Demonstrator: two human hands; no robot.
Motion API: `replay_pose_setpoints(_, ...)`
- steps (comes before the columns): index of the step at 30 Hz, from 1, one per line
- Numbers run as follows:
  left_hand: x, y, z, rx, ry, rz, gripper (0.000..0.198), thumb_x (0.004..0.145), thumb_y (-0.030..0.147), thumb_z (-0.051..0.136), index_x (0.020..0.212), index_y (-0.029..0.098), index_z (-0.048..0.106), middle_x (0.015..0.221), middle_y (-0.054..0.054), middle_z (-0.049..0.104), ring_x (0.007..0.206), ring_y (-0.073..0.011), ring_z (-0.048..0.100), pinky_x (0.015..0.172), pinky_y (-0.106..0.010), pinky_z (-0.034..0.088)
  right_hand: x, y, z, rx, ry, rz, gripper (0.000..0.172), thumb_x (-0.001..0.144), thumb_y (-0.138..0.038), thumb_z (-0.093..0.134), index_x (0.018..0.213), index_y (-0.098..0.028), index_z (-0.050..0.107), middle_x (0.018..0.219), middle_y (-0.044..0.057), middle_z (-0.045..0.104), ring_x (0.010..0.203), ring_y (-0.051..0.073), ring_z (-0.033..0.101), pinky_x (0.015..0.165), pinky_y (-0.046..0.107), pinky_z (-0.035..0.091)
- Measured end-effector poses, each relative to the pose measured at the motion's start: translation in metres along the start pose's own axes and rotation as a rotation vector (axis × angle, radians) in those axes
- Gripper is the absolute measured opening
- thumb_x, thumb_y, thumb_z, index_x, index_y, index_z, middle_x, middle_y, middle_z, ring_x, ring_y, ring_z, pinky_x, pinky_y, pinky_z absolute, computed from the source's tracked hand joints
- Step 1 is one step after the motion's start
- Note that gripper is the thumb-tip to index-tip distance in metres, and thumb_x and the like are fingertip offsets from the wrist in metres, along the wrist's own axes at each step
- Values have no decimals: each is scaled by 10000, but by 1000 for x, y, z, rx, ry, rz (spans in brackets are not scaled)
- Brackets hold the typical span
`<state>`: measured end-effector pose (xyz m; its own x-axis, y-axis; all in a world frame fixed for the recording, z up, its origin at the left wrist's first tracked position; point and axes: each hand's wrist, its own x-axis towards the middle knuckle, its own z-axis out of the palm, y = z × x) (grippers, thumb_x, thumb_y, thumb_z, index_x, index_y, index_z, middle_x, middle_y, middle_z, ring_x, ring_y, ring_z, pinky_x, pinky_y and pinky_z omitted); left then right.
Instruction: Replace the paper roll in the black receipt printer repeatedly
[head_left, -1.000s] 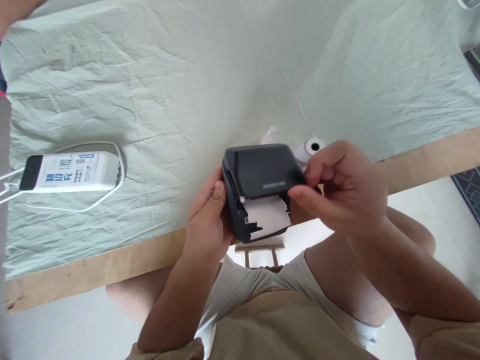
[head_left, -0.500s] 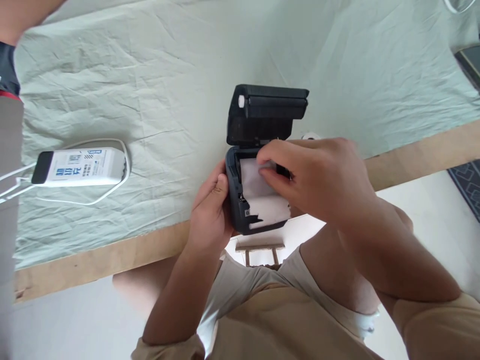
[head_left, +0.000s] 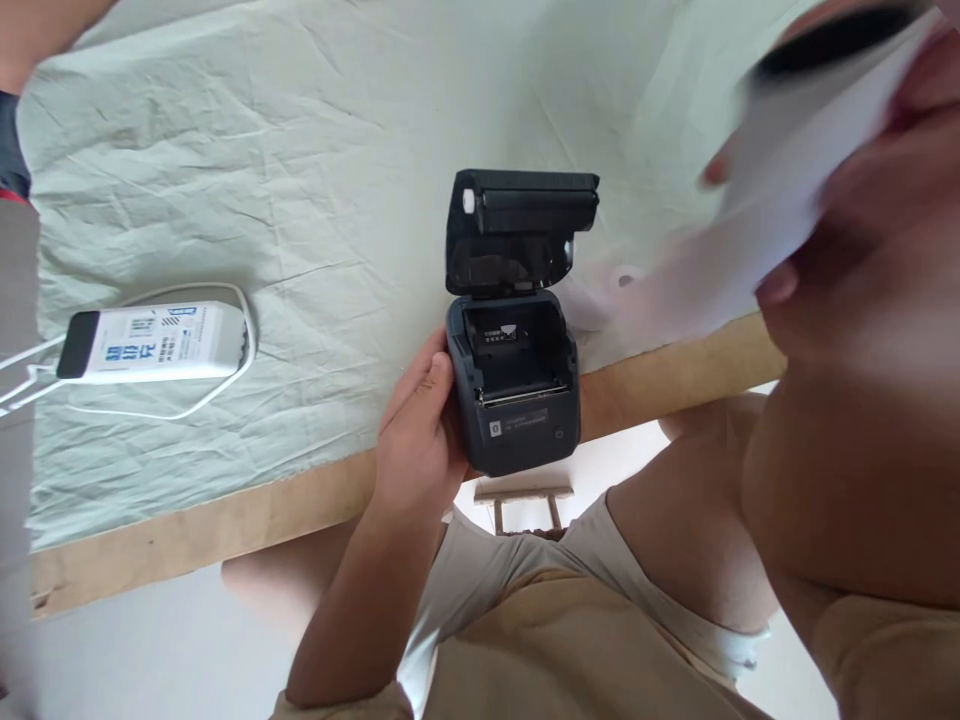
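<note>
My left hand grips the side of a dark portable label printer, thumb along its edge. The printer's lid stands raised, showing a black roller and a bare paper compartment inside. Close to the camera at the upper right, my right hand is closed around a white paper roll, blurred by motion. A dark opening shows at the roll's end, and a strip of its paper trails toward the printer. Some of the right hand's fingers are hidden behind the paper.
A white power strip with a white cable lies on the pale green cloth at left. Beside the printer is a small white round roll, partly blurred. The table's wooden edge runs in front. Another person's arm shows at upper left.
My right hand has lifted the paper roll out of the printer and moved up and right, nearer the camera. My left hand still holds the printer in nearly the same place.
</note>
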<state>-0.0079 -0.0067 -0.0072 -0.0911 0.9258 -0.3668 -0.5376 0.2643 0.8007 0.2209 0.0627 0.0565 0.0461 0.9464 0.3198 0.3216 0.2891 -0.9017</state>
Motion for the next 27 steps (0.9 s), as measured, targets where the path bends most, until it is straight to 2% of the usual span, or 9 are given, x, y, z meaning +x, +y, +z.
replay_pose_setpoints(1, 0, 0, 0, -4, -14, -6, 240, 1032, 410, 666, 1026, 231, 826, 1017, -45, 832, 1137, -283, 791, 1006, -412, 655, 7, 14, -8, 108, 96, -57, 207, 912, -326, 682, 1085, -307, 794, 1137, 7, 707, 880, 162, 691, 506, 298, 353)
replay_pose_setpoints(2, 1, 0, 0, -10, -30, -17, 269, 1035, 446, 654, 1017, 237, 823, 1017, -48, 831, 1156, -294, 786, 1008, -425, 656, 13, 30, -15, 210, 92, 41, 225, 953, -364, 621, 1113, -307, 770, 1006, 22, 699, 869, 183, 701, 494, 304, 337)
replay_pose_setpoints(4, 1, 0, 1, -29, -54, -37, 285, 1022, 483, 663, 996, 246, 819, 990, -48, 829, 1185, -311, 780, 1012, -442, 657, 20, 60, -23, 292, 249, 256, 130, 965, -359, 618, 1033, -287, 701, 771, -6, 627, 545, 132, 536, 448, 313, 232)
replay_pose_setpoints(8, 1, 2, 2, -39, -46, -31, 241, 1004, 449, 698, 938, 248, 812, 893, -24, 811, 1166, -298, 791, 1029, -424, 656, 11, 97, -29, -28, 265, 263, 226, 863, -252, 836, 846, -266, 611, 745, -8, 620, 582, 132, 537, 521, 325, 371)
replay_pose_setpoints(12, 2, -1, 1, 36, -44, 7, 276, 1012, 489, 681, 990, 246, 809, 999, -45, 830, 1126, -291, 800, 986, -423, 672, -2, 102, -33, -366, 63, 51, 244, 862, -382, 867, 879, -264, 654, 825, 25, 685, 773, 185, 630, 704, 360, 481)
replay_pose_setpoints(16, 0, -3, 0, 67, -92, 46, 331, 975, 557, 719, 1014, 243, 816, 1056, -59, 839, 1035, -299, 826, 906, -418, 699, -3, 100, -36, -478, -32, -7, 351, 852, -532, 842, 958, -260, 647, 754, 11, 652, 675, 180, 571, 640, 365, 458)
replay_pose_setpoints(20, -5, -1, 0, 155, -125, 83, 303, 932, 475, 806, 1115, 234, 807, 1082, -82, 839, 1155, -323, 802, 936, -398, 691, 2, 109, -37, -520, -18, -79, 384, 819, -408, 870, 1093, -277, 633, 1012, 53, 747, 839, 216, 661, 747, 389, 527)
replay_pose_setpoints(23, -5, -1, -1, 187, -117, 78, 277, 936, 421, 819, 1130, 224, 803, 1110, -93, 837, 1178, -325, 797, 973, -397, 679, 6, 117, -39, -563, -38, -31, 498, 803, -287, 881, 1224, -314, 616, 989, 33, 741, 815, 202, 657, 755, 377, 521)
replay_pose_setpoints(27, -2, -3, -4, 183, -114, 87, 302, 918, 437, 831, 1130, 225, 798, 1072, -94, 837, 1191, -346, 789, 981, -425, 678, -3, 94, -35, -604, -2, -68, 560, 777, -256, 894, 1251, -304, 599, 1139, 85, 758, 1014, 274, 703, 870, 435, 548)
